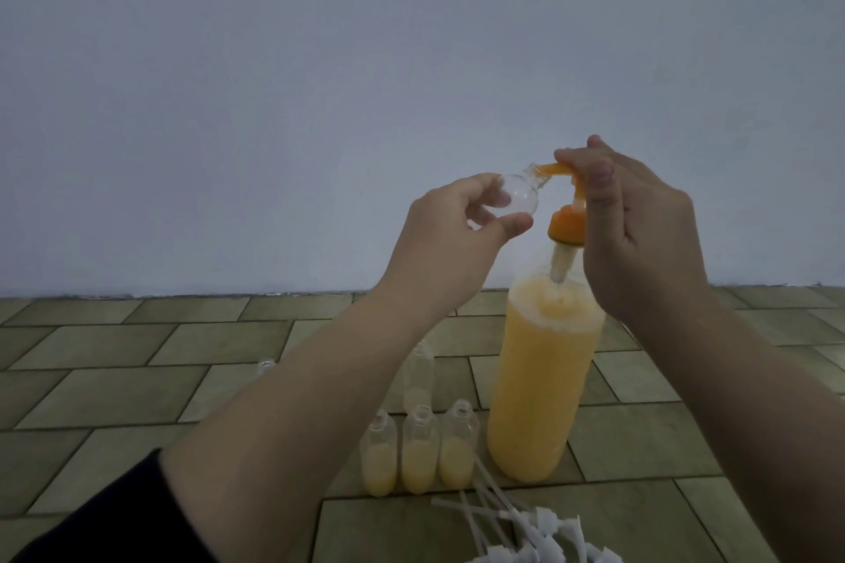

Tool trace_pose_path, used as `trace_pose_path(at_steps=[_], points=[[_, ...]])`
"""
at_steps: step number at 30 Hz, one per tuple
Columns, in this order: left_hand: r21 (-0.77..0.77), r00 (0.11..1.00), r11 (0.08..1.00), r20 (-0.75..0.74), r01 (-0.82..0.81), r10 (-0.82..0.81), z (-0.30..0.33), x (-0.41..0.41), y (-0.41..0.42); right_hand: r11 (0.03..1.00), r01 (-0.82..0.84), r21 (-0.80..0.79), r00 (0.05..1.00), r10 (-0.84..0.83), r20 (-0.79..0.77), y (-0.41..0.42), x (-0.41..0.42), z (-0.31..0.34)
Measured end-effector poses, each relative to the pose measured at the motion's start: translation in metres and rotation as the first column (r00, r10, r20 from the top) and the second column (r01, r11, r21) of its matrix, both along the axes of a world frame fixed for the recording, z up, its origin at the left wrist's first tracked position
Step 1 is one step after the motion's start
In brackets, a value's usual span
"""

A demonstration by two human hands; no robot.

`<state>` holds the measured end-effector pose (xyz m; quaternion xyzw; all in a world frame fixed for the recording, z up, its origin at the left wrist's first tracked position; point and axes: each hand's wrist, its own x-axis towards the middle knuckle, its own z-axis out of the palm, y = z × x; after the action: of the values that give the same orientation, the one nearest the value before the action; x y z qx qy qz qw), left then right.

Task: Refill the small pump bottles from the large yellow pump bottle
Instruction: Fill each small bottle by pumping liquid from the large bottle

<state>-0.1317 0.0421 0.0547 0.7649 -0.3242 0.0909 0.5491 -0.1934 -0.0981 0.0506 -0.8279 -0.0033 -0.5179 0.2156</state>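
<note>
Above the tiled floor [137, 379], left hand [450, 224] is pinching a clear small bottle [203, 197] at the orange nozzle [686, 169]; right hand [640, 233] is curling around the pump [567, 226].

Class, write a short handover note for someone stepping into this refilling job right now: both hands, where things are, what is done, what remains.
Left hand holds an empty small bottle, tilted, its mouth at the orange spout.
Right hand grips the pump head of the large yellow bottle, which stands on the tiled floor.
Done: three small bottles stand partly filled beside it, uncapped.
Left: fill the held one and the clear bottle behind the row, then fit the white pump tops lying in front.
</note>
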Motion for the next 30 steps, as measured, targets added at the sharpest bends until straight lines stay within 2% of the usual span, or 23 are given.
trace_pose_path(at_steps=[5, 10, 16, 22, 26, 30], points=[[-0.018, 1.000, 1.000, -0.022, 0.006, -0.006, -0.009, -0.001, -0.003, 1.000, 0.003, 0.024, 0.999, -0.004, 0.045, 0.000, 0.007, -0.014], [-0.016, 0.999, 1.000, -0.049, -0.005, 0.004, -0.015, 0.000, -0.001, 1.000, 0.001, 0.000, 1.000, -0.001, 0.014, 0.005, 0.008, -0.018], [-0.021, 1.000, 1.000, -0.012, 0.000, 0.000, -0.002, 0.001, -0.002, 0.999, -0.030, -0.024, 0.999, 0.031, 0.032, -0.003, 0.005, 0.001], [-0.008, 1.000, 1.000, -0.012, 0.011, -0.011, -0.012, -0.002, -0.007, 1.000, -0.018, 0.012, 0.997, 0.017, 0.075, -0.005, 0.008, -0.018], [-0.001, 1.000, 1.000, -0.014, -0.010, 0.010, -0.015, -0.001, -0.007, 1.000, -0.006, 0.018, 1.000, 0.005, 0.027, -0.003, 0.006, -0.019], [-0.010, 1.000, 1.000, 0.017, -0.009, 0.009, -0.004, -0.003, -0.005, 1.000, -0.026, -0.006, 0.999, 0.027, 0.046, -0.005, 0.003, -0.004]])
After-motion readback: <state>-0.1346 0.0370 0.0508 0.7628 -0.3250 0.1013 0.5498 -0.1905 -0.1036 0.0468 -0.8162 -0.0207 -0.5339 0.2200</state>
